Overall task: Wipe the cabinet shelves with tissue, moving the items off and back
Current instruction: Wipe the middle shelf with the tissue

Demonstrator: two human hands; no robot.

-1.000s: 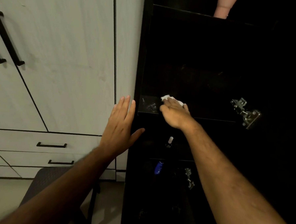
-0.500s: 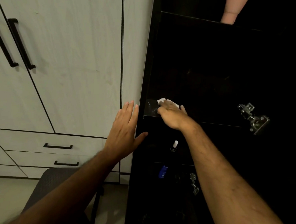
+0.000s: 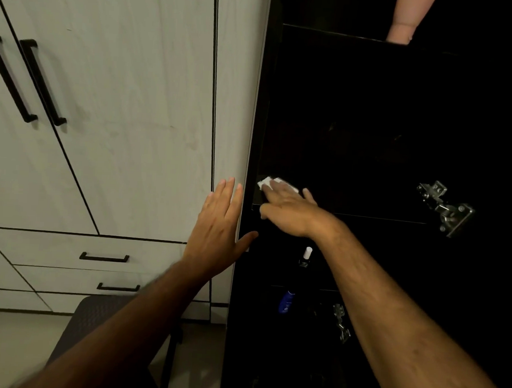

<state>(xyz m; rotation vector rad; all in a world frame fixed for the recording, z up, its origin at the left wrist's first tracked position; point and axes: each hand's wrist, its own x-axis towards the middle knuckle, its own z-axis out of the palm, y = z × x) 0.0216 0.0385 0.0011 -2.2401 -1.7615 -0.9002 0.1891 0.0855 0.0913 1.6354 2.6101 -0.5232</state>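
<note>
My right hand lies flat on a white tissue and presses it onto the dark cabinet shelf near its left end. Only the tissue's far edge shows past my fingers. My left hand is open, fingers together, palm against the white cabinet side at the dark cabinet's left edge, and holds nothing. On a lower shelf stand a small bottle with a white cap and a blue bottle.
Metal door hinges stick out at the right of the shelf, and another hinge lower down. A pale pink object stands on the shelf above. White doors and drawers with black handles fill the left. A dark chair stands below.
My right hand has slid the tissue leftward along the shelf toward its left corner. My left hand has stayed against the cabinet side. The camera has shifted slightly.
</note>
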